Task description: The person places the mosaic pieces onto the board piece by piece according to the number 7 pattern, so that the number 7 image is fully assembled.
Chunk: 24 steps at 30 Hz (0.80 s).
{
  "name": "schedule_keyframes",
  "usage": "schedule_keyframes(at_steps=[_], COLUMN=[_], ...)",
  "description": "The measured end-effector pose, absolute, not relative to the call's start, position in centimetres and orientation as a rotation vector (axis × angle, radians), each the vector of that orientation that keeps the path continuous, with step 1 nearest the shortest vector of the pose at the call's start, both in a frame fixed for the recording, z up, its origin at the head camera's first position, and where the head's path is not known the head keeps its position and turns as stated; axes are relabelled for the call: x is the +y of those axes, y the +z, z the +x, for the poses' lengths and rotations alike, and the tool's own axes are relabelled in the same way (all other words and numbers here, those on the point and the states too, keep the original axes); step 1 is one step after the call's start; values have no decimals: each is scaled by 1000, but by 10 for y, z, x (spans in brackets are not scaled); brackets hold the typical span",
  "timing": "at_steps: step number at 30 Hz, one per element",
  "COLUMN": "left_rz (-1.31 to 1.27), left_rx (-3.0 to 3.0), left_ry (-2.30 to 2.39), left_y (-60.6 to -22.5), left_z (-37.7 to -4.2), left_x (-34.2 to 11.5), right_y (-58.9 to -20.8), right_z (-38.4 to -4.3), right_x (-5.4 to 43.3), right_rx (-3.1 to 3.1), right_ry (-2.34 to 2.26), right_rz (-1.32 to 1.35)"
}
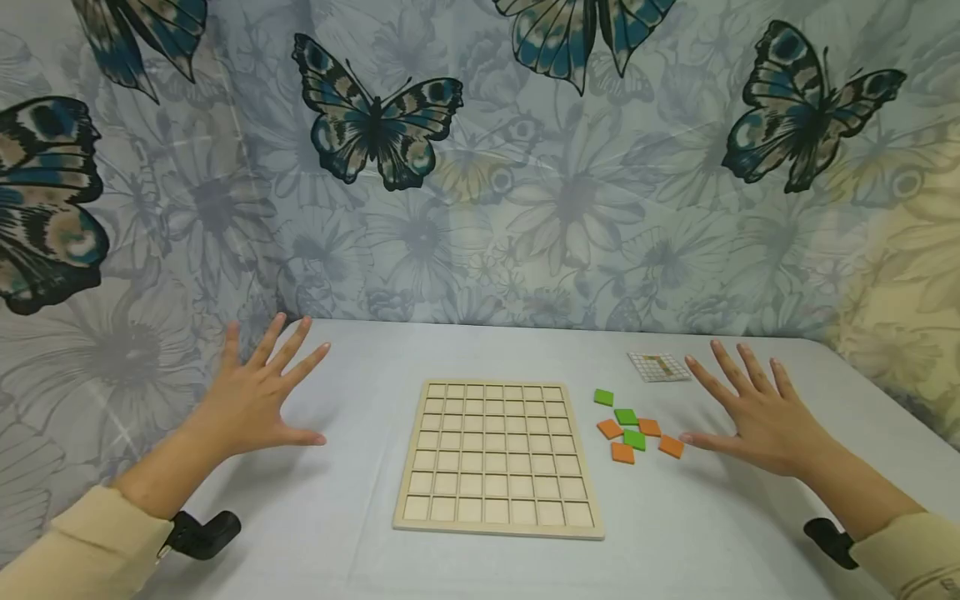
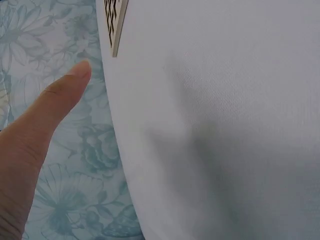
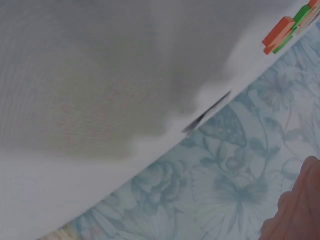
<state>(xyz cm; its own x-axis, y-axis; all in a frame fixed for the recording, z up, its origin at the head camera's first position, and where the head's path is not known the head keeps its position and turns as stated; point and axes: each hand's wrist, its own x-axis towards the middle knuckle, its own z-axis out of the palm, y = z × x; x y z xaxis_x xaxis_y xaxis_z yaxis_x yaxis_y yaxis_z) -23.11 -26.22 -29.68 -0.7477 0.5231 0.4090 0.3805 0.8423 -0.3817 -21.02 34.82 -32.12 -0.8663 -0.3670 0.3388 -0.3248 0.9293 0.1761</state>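
Observation:
A square wooden grid board (image 1: 495, 530) lies at the middle of the white table, its cells bare. Right of it are scattered several orange tiles (image 1: 622, 452) and green tiles (image 1: 603, 397). My left hand (image 1: 262, 400) is raised over the table left of the board, fingers spread and nothing held. On the other side my right hand (image 1: 757, 417) hovers with spread fingers, its thumb overlapping the tile cluster's right edge in the head view. The left wrist view has the thumb (image 2: 55, 105) and a corner of the board (image 2: 117, 35); part of the hand (image 3: 297, 205) shows in the right wrist view.
Behind the tiles lies a small card printed with a grid (image 1: 658, 367), near the table's back. A butterfly-and-flower curtain (image 1: 480, 233) hangs behind the white table (image 1: 360, 358). Black wrist mounts (image 1: 202, 535) sit at both sleeve cuffs.

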Motion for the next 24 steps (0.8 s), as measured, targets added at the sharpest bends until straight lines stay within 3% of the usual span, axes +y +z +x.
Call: schedule_keyframes(at_steps=[8, 18, 24], left_rz=[-686, -706, -735], left_rx=[-2479, -2394, -2636], left_ry=[366, 224, 31], left_y=[-300, -294, -297], left_z=[-234, -243, -247], left_x=[-254, -220, -195], right_y=[-319, -308, -309], right_z=[-212, -212, -211], right_x=[343, 324, 313], right_rx=[-2731, -3023, -3070], right_ry=[-124, 280, 508], right_rz=[516, 410, 321])
